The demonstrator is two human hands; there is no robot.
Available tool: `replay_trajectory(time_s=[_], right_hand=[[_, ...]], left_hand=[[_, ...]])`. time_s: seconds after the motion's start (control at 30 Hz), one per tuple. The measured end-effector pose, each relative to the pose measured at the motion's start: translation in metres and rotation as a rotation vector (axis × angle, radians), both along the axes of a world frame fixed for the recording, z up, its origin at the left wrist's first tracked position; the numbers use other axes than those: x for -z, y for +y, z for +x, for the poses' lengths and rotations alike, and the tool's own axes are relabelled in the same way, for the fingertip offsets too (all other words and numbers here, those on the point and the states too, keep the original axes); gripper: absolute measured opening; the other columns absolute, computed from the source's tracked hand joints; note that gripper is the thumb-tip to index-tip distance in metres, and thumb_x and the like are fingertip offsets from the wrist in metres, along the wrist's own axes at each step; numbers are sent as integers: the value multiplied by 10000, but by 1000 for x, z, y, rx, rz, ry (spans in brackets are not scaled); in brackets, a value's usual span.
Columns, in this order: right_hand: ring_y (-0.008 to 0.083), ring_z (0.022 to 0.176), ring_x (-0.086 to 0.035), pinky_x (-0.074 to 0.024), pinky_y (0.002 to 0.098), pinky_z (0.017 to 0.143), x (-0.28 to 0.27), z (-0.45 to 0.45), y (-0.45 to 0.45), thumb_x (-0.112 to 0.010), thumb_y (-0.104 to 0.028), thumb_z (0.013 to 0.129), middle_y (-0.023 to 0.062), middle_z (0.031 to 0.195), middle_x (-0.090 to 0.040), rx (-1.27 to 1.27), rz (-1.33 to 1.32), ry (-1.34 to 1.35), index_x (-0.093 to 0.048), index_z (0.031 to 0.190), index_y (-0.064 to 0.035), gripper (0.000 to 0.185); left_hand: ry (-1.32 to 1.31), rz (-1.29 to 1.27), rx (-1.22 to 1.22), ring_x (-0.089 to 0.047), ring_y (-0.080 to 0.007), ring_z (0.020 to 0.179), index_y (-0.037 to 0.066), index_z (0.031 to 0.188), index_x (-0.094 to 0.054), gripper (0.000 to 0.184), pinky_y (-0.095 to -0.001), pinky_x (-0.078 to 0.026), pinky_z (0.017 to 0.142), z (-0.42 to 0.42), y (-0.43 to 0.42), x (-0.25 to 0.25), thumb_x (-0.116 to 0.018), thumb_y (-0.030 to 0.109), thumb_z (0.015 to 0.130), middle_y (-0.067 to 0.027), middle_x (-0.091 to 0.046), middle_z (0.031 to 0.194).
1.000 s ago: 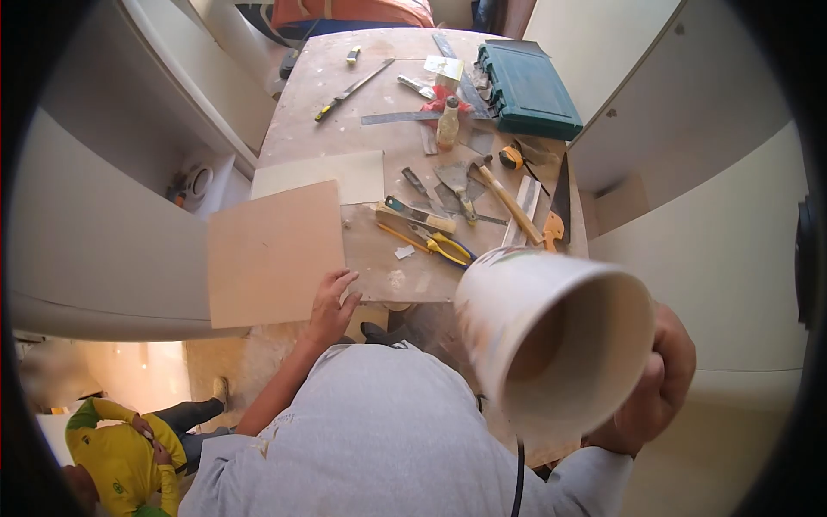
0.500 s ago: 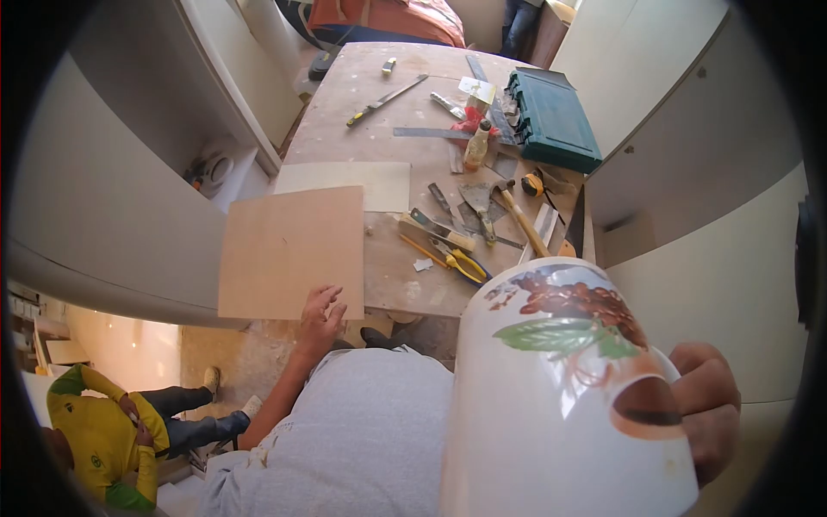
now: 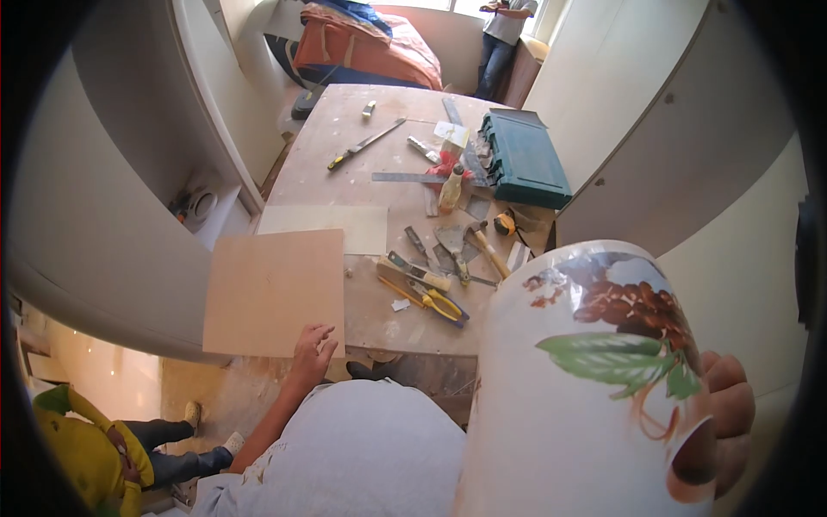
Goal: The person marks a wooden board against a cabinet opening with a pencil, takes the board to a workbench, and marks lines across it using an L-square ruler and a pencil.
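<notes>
A white mug [image 3: 551, 405] printed with brown beans and a green leaf fills the lower right, very close to the camera. My right hand [image 3: 730, 418] is wrapped round its handle side. My left hand [image 3: 314, 351] rests at the lower right edge of a tan square board [image 3: 274, 289], fingers apart and holding nothing. Behind that board lies a paler sheet [image 3: 366, 227]. Yellow-blue pliers [image 3: 444, 307], a pencil [image 3: 401, 291], a putty knife [image 3: 452, 246] and a hammer [image 3: 489, 250] lie between the board and the mug.
On the table [image 3: 297, 172] are a green case [image 3: 525, 159], a small bottle [image 3: 450, 189], a tape measure [image 3: 505, 222] and metal rulers. One person [image 3: 86, 448] in yellow is at the lower left, another [image 3: 500, 43] beyond the table. Pale cabinets flank both sides.
The mug has tipped from showing its open mouth to showing its printed side, close to the camera. The view has tilted up, bringing the far person into sight. My left hand stays by the board.
</notes>
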State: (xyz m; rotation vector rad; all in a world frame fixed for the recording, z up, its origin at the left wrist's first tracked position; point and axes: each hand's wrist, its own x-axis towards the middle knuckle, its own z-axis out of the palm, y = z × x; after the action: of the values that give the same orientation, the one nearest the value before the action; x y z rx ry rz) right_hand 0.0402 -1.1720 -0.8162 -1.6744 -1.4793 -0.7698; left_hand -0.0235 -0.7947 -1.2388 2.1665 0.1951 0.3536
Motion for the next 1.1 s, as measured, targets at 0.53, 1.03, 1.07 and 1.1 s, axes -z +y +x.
replay_trajectory(time_s=[0.53,1.03,1.07,1.1], right_hand=[[174,584,-558,-387,321,501,-10,-2,-8,-714,-393,931,62,768,-623,-57,30,-37,-588,826,-41,388],[175,580,-592,-379,302,487,40,0,-18,-735,-451,924,42,740,-616,-38,124,141,-606,796,-42,448],[175,579,-594,-379,301,486,48,-3,-23,-736,-454,924,41,738,-615,-13,147,189,-607,794,-42,452],[175,579,-597,-378,300,485,62,-5,-28,-738,-458,924,39,736,-615,16,167,238,-608,792,-42,456]], left_hand=[[-16,-14,8,-644,-287,979,-39,1173,-687,306,-369,-530,872,8,-3,-1,-703,74,889,-175,-645,1135],[243,-199,19,-630,-281,1014,-13,1205,-676,328,-379,-515,882,0,31,85,-699,91,895,-172,-634,1141],[172,-107,10,-626,-270,1025,-11,1211,-673,324,-374,-514,882,-3,13,37,-693,85,903,-166,-630,1147],[99,-18,10,-622,-259,1036,-10,1217,-670,320,-368,-512,883,-1,2,12,-688,79,911,-160,-626,1153]])
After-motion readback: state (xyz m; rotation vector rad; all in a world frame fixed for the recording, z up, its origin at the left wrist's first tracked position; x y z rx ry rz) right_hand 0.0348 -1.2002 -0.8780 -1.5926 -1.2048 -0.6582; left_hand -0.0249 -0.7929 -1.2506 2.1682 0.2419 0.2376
